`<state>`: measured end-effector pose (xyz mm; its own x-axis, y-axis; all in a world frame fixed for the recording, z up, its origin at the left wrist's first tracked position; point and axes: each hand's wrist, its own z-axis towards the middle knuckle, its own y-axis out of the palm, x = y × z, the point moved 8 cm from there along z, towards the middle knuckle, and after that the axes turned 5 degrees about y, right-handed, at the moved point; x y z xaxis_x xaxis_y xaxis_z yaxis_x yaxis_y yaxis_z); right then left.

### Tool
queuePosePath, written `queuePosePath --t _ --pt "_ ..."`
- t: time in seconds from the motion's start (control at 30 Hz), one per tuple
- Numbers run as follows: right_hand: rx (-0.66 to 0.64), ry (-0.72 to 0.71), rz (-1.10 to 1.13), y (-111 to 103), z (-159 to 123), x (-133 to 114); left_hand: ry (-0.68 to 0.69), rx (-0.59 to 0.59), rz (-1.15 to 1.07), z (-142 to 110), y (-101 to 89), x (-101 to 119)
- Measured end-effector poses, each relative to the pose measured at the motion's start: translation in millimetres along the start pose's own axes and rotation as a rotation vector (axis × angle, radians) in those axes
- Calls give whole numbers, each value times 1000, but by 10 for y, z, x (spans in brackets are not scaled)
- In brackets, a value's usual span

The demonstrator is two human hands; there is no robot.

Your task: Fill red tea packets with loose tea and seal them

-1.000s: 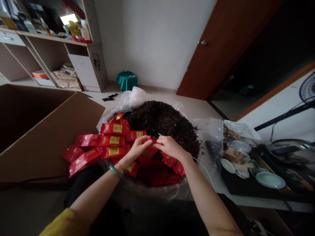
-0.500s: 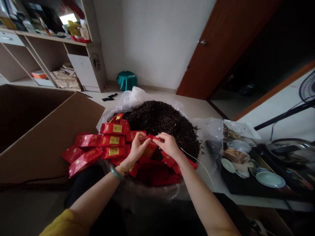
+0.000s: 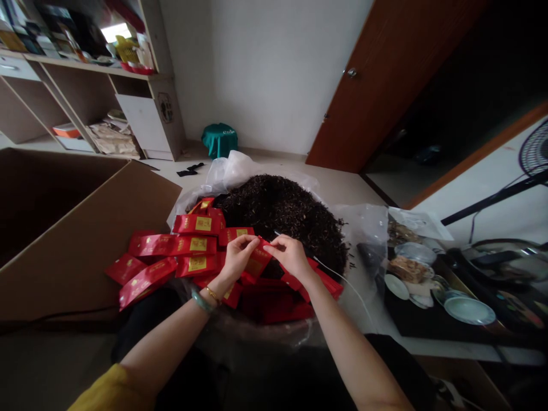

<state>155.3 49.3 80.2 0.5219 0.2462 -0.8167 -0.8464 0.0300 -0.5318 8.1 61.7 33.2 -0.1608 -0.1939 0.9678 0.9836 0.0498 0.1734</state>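
Observation:
Between my two hands is a red packet [image 3: 258,261] with gold print, held upright by its top edge. My left hand [image 3: 237,258] pinches the top left corner, thumb against fingers. On the other corner, my right hand [image 3: 291,256] pinches the edge in the same way. A thin pale tip pokes out past the right fingers; what it belongs to is unclear. Behind the packet rises a large heap of dark dried tea leaves [image 3: 278,200] in a clear plastic bag. Several red packets [image 3: 194,245] with yellow labels lie on the left side of the heap.
An open cardboard box [image 3: 85,228] stands at the left. To the right, a dark tray [image 3: 411,319] bears small dishes [image 3: 470,311] and plastic-wrapped items. A white cord [image 3: 349,281] crosses beside my right forearm. Farther back are a teal-covered bin [image 3: 220,140] and a brown door [image 3: 363,85].
My fingers have moved slightly apart along the packet's top edge, which is now less covered. The left hand has shifted a little left and down. The heap and other packets look the same.

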Motion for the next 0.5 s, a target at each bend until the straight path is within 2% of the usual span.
queuePosePath --t 0.17,0.3,0.4,0.5 --pt "97 83 83 -6 -17 64 -16 1 -99 18 -15 -11" --pt "144 115 131 -48 -16 128 -138 -180 -103 21 84 -74" --pt "69 147 155 -36 12 188 -190 -268 -83 -2 126 -102" --pt "-53 176 194 12 35 234 -171 -273 -95 -17 140 -95"
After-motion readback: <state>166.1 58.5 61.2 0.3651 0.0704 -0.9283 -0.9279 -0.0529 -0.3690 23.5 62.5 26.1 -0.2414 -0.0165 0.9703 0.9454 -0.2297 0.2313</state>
